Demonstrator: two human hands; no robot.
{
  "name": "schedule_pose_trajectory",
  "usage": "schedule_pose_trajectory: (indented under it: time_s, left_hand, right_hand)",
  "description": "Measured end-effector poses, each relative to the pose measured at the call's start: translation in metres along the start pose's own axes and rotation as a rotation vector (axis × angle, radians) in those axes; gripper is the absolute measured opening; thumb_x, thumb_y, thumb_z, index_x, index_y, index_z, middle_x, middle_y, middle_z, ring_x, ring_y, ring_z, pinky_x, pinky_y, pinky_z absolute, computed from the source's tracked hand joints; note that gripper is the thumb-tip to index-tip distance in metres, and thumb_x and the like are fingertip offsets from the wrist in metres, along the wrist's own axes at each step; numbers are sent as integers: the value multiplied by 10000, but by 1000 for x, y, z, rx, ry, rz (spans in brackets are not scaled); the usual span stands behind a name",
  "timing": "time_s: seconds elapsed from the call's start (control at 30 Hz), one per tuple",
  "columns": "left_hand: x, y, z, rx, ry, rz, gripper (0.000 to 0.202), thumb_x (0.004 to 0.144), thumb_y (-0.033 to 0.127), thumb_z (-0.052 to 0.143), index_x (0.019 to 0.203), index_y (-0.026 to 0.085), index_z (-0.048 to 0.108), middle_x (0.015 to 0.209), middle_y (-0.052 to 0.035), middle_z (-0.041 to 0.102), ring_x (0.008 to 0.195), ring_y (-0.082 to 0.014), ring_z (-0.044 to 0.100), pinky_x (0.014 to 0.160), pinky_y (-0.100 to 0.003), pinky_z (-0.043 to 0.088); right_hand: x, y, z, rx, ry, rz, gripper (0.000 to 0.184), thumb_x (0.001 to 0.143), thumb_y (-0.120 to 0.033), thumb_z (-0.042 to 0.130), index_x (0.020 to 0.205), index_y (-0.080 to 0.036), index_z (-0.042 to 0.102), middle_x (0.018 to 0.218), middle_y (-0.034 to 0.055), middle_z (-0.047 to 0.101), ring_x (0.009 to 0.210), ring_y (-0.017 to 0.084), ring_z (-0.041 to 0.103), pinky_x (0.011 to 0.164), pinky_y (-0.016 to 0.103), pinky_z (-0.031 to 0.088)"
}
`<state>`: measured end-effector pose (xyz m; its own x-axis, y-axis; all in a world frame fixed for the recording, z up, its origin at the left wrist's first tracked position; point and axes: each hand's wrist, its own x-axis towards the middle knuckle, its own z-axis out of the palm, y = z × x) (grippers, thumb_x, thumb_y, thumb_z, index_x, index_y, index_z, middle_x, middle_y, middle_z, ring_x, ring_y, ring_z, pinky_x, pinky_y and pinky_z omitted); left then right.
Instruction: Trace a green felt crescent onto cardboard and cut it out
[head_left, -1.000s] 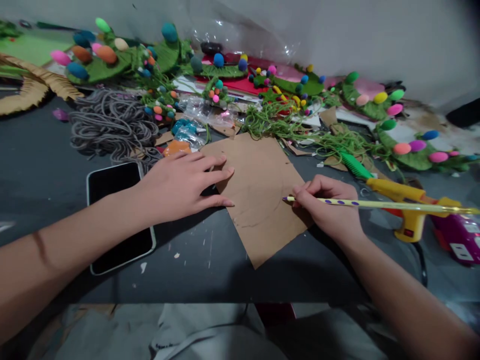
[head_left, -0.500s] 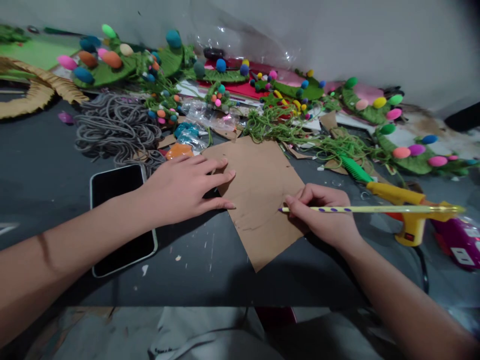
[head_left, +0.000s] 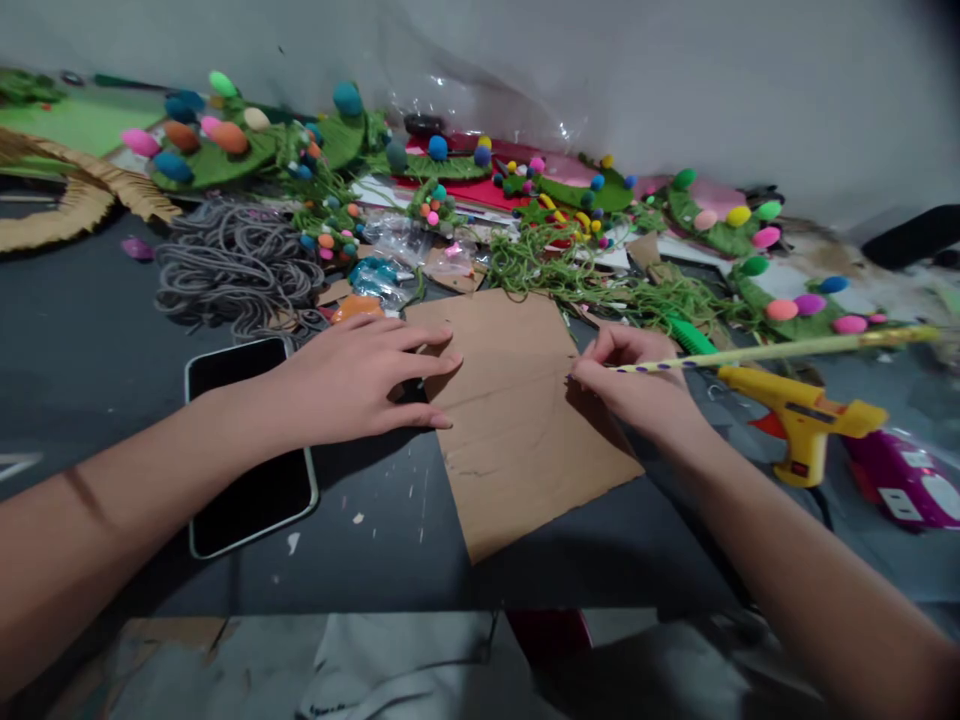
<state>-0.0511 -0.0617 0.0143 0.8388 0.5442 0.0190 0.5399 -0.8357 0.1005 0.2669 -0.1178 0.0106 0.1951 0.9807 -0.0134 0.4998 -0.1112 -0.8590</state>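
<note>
A brown cardboard sheet (head_left: 517, 420) lies flat on the dark table (head_left: 90, 340) in front of me. My left hand (head_left: 352, 380) rests open and flat on the sheet's left edge, fingers stretched out. My right hand (head_left: 637, 385) is closed round a long yellow pencil with purple dots (head_left: 772, 352). Its tip points left at the sheet's right edge and the shaft runs off to the right.
A black phone (head_left: 251, 445) lies by my left wrist. A yellow glue gun (head_left: 799, 420) and a purple object (head_left: 904, 480) sit at the right. Grey cord (head_left: 232, 265), green string (head_left: 600, 275) and green felt pieces with coloured balls (head_left: 225, 140) crowd the back.
The right hand with the pencil has moved up and away along the sheet's right side, and the pencil now tilts upward. The sheet has turned slightly. The left hand stays put.
</note>
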Motion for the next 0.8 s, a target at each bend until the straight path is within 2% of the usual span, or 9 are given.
schedule_pose_trajectory:
  time_s: [0.1,0.2,0.43,0.63,0.8]
  left_hand:
    - [-2,1,-1,-28,-8,-5,664,999,749,500,1451,296,674,1624,-98,560,1273,-388,667,1052,-548,522]
    - [-4,3,1,-67,-9,-12,684,1010,741,475,1497,290,641,1646,-101,534,1340,-396,631,1096,-566,508]
    - [-5,3,3,-122,-1,-33,689,1005,744,483,1511,300,632,1654,-96,525,1378,-386,613,1117,-556,516]
    - [-5,3,2,-93,-10,-21,681,1027,730,445,1516,291,623,1656,-96,520,1364,-385,620,1103,-548,530]
    - [-5,4,1,-98,-9,-23,662,1030,719,457,1506,294,630,1652,-96,526,1358,-377,625,1109,-533,526]
  right_hand:
    - [6,6,9,39,-4,-37,334,763,-239,791,536,-231,546,541,14,666,519,153,613,513,265,445]
    - [7,13,13,22,24,-74,373,817,-322,789,539,-224,560,541,20,672,501,138,591,516,262,429]
    - [9,14,12,-21,69,-90,311,746,-224,753,511,-240,549,521,5,654,500,141,575,510,265,427]
    - [5,11,11,-40,-24,-84,272,674,-163,683,474,-232,512,459,-21,573,462,116,489,454,242,334]
    - [7,13,12,0,56,-72,249,690,-185,689,505,-234,530,511,-3,638,503,132,568,489,244,406]
